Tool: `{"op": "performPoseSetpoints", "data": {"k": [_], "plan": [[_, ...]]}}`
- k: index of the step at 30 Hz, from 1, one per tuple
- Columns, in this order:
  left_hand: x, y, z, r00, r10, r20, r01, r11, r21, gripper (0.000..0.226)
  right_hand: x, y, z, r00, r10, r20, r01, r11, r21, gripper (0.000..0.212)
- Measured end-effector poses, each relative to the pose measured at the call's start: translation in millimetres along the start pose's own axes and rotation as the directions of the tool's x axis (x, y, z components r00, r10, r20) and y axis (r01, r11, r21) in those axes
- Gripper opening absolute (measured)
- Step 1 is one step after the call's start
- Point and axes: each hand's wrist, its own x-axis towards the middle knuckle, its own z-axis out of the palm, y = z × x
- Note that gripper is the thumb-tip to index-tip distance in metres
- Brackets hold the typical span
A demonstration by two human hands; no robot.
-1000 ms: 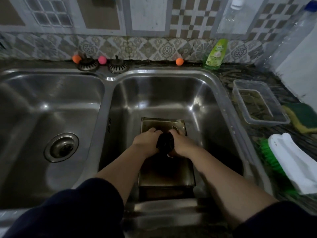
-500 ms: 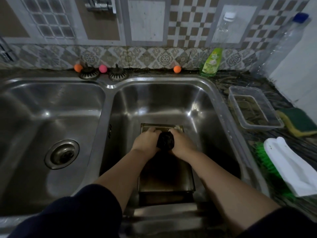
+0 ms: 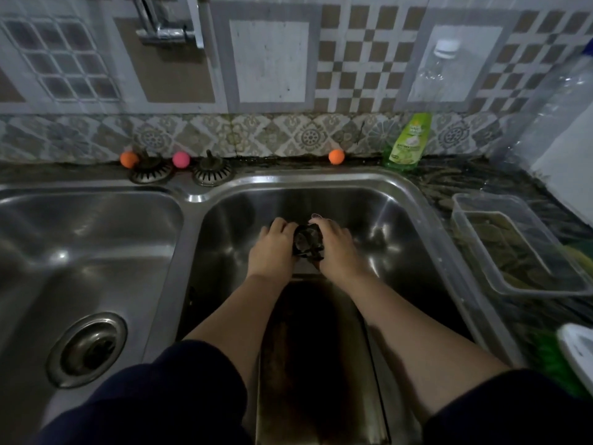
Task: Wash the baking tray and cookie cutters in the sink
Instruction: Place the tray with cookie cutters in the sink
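a: head view first, what sits at the centre?

b: a dark cookie cutter (image 3: 307, 241), held between both hands over the far end of the right sink basin (image 3: 378, 220). its exact shape is hard to tell in the dim light.

a: and the hands?

b: the left hand (image 3: 272, 250) is curled against the cutter's left side, the right hand (image 3: 337, 248) is wrapped on its right side with fingers over the top. both are clamped on it, nearly touching each other.

a: where's the tray?

b: the baking tray (image 3: 317, 364) lies in the same basin, below the forearms, dark and stained, its long side running toward the person. the hands are above its far end.

a: further out?

b: the left basin (image 3: 80, 239) has a round drain (image 3: 88, 348). two strainer plugs (image 3: 211, 170) rest on the back ledge with small orange and pink balls (image 3: 181, 159) beside them. a green dish soap bottle (image 3: 407, 142) leans at the tiled wall. on the counter (image 3: 449, 181) to the right there is a clear plastic container (image 3: 516, 248), and a white-handled green brush (image 3: 574, 351) at the edge. dark sleeves (image 3: 154, 396) fill the bottom.
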Motion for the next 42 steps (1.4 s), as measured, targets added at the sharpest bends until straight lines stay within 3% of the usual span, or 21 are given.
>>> {"op": "performPoseSetpoints", "data": {"k": [8, 13, 18, 22, 27, 32, 42], "plan": [[8, -10, 19, 0.997, -0.061, 0.045, 0.064, 0.997, -0.046, 0.089, 8, 14, 14, 1.0, 0.003, -0.013, -0.002, 0.997, 0.072, 0.077], [-6, -14, 13, 0.994, -0.086, 0.069, 0.089, 0.995, -0.035, 0.085, 0, 23, 3, 0.999, -0.002, 0.034, 0.002, 1.0, 0.002, 0.08], [-35, -22, 17, 0.973, -0.174, 0.151, 0.197, 0.968, -0.153, 0.081, -23, 19, -9, 0.998, 0.022, 0.066, -0.026, 0.998, 0.065, 0.078], [-68, -15, 19, 0.926, -0.305, 0.222, 0.36, 0.889, -0.282, 0.068, -53, 17, -7, 0.995, 0.037, 0.097, -0.034, 0.999, -0.034, 0.081], [-106, -13, 27, 0.862, -0.412, 0.296, 0.482, 0.846, -0.228, 0.065, -98, 8, -3, 0.955, 0.16, 0.251, -0.161, 0.987, -0.014, 0.079], [-116, -25, 30, 0.818, -0.428, 0.383, 0.524, 0.83, -0.191, 0.06, -122, 14, 5, 0.922, 0.231, 0.312, -0.232, 0.972, -0.032, 0.087], [-115, -19, 21, 0.829, -0.372, 0.417, 0.467, 0.872, -0.15, 0.057, -124, 18, 14, 0.868, 0.247, 0.431, -0.246, 0.967, -0.06, 0.094]]}}
